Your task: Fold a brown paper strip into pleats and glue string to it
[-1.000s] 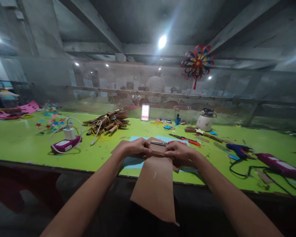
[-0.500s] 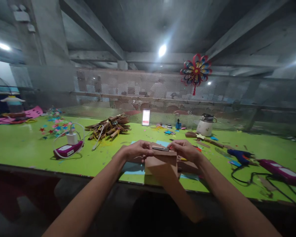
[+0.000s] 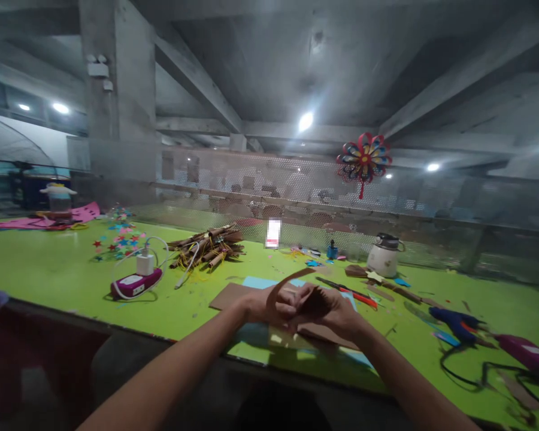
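Observation:
My left hand (image 3: 273, 306) and my right hand (image 3: 335, 311) are close together over the near edge of the green table. Between them is a brown paper strip (image 3: 284, 287), bent into a curve, with a darker ridged part by my right fingers. Both hands have their fingers closed on it. Beneath them lie brown cardboard pieces (image 3: 228, 296) and light blue sheets (image 3: 254, 281). Scissors with red handles (image 3: 363, 299) rest just beyond my right hand.
Left on the table (image 3: 179, 311) are a purple power strip (image 3: 137, 284), paper stars (image 3: 123, 242) and brown rolled sticks (image 3: 211, 245). At right are a white jug (image 3: 383, 256), a blue glue gun (image 3: 456, 324) with its cable and another purple power strip (image 3: 525, 354).
The brown paper, earlier stretched between my hands and hanging over the edge, is now bent up between them. My hands have come together. The view has shifted, and the scissors show more fully.

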